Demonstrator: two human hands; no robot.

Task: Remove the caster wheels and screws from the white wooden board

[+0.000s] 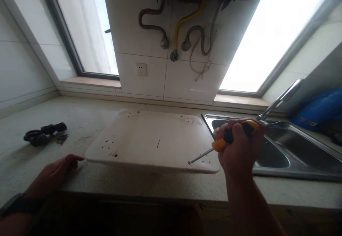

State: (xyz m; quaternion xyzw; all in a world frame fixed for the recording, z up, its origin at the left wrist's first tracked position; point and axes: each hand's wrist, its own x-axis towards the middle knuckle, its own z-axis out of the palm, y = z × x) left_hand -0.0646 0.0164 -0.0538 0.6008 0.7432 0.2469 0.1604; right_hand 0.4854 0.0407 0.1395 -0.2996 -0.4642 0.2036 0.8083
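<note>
My right hand (239, 145) is wrapped round the yellow-and-black handle of a screwdriver (205, 154). Its shaft slants down to the left, and the tip meets a small screw or hole near the front right of a pale board (149, 136). Clusters of small holes mark the board's corners, and a short dark line is drawn near its middle. At the board's front left corner, my left hand (57, 172) rests low over the counter with one finger stretched to the edge. Its other fingers curl and partly hide, with nothing visible in them.
Black caster-like parts (44, 134) and a small heap of screws (62, 139) lie on the counter (88, 111) at left. A steel double sink (296, 147) with a faucet (280, 98) adjoins the board's right side. A blue object (320, 109) stands behind it.
</note>
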